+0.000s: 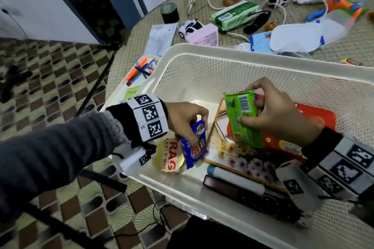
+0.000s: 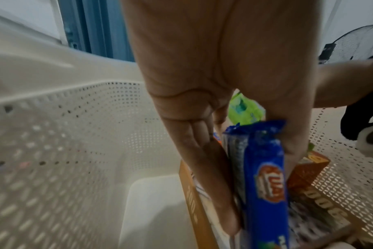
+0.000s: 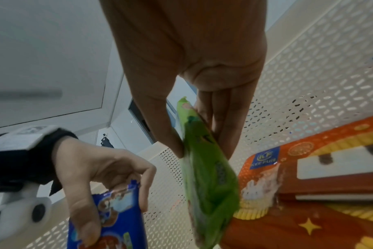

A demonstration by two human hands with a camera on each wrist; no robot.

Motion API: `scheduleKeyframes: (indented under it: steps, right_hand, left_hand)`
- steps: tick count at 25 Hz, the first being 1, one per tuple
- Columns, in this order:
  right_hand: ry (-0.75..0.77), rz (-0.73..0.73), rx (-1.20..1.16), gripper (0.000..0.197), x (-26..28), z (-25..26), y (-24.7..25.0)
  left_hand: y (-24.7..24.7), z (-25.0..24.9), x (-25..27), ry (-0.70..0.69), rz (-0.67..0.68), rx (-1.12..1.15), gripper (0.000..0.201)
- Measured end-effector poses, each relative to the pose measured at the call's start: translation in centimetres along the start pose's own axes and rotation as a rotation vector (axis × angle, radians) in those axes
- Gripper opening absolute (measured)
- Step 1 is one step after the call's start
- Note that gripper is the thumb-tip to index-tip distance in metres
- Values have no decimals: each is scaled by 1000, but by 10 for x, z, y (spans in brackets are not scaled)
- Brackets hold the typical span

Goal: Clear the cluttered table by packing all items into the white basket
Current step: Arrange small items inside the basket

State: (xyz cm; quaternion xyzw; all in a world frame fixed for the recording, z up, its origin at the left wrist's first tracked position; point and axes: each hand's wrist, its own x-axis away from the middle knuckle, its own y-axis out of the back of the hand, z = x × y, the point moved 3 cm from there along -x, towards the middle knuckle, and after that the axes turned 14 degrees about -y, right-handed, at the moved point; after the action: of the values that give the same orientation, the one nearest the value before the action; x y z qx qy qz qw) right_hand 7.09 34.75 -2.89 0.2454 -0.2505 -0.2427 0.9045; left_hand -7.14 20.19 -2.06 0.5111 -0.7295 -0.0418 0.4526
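Both hands pinch packets inside the basket (image 1: 202, 52): left hand (image 1: 182, 117) blue packet (image 1: 194, 143), right hand (image 1: 277, 113) green packet (image 1: 242, 119).

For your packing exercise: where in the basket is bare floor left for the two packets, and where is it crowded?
Bare floor lies in the basket's far-left corner, bordered by the mesh walls, the framed picture and the left hand. The right and near parts are crowded: red box, picture, and dark items along the near wall.

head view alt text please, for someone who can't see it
Two hands lower snack packs into a white basket: the left hand grips a blue pack, the right hand a green pack. Toys, tissue packs and cables lie on the table behind.
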Motion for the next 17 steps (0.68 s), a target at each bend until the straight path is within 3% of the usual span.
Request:
scheduleKeyframes:
  steps: [5,13,17]
  right_hand:
    - [44,-29,101,58,3,1,4]
    - [84,-20,151,53,1,-1,-1]
    - [94,-3,158,52,3,-2,-4]
  left_hand:
    - [-16,16,-20,21,65,-66,40]
    - [-30,32,-31,100,159,-98,34]
    - [-33,36,-30,132,279,-206,25]
